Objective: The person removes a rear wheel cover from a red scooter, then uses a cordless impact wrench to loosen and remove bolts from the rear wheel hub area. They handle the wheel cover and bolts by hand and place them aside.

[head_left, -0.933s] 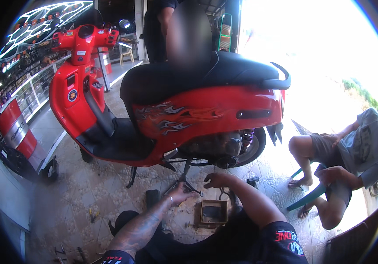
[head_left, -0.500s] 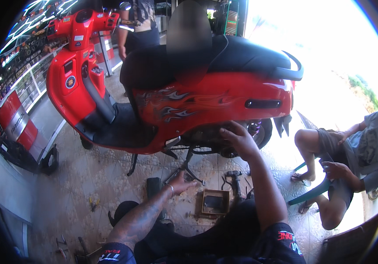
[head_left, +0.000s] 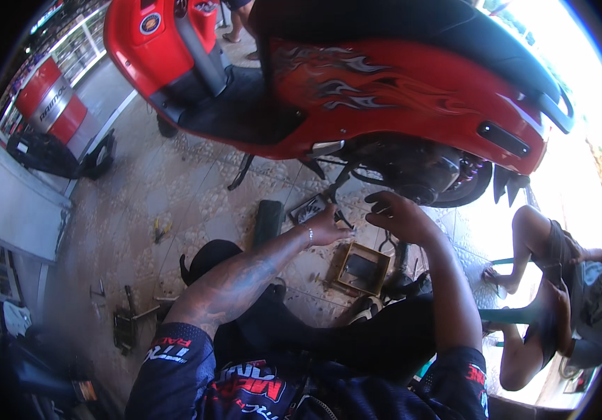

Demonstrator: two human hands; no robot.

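A red scooter (head_left: 385, 77) with silver flame graphics stands in front of me, its dark engine (head_left: 413, 164) and rear wheel showing below the body panel. My left hand (head_left: 324, 227), with a bracelet at its wrist, hovers beside the centre stand (head_left: 343, 180), fingers apart. Close to it on the floor is a shallow tray of small metal pieces (head_left: 308, 208). My right hand (head_left: 402, 218) is up just below the engine, fingers loosely bent and apart; I see nothing held in it. Between my hands and knees sits a square yellowish box (head_left: 362, 269) with a dark bottom.
A dark green oblong case (head_left: 268, 222) lies left of the tray. Tools (head_left: 127, 318) and pliers (head_left: 163, 229) are scattered on the tiles at left. A red and white drum (head_left: 52, 98) and a black part (head_left: 49, 154) stand farther off. Someone sits at right on a green stool (head_left: 507, 315).
My view has tipped downward, so the scooter sits higher in it. My right hand has come away from the engine side and dropped nearer my left hand.
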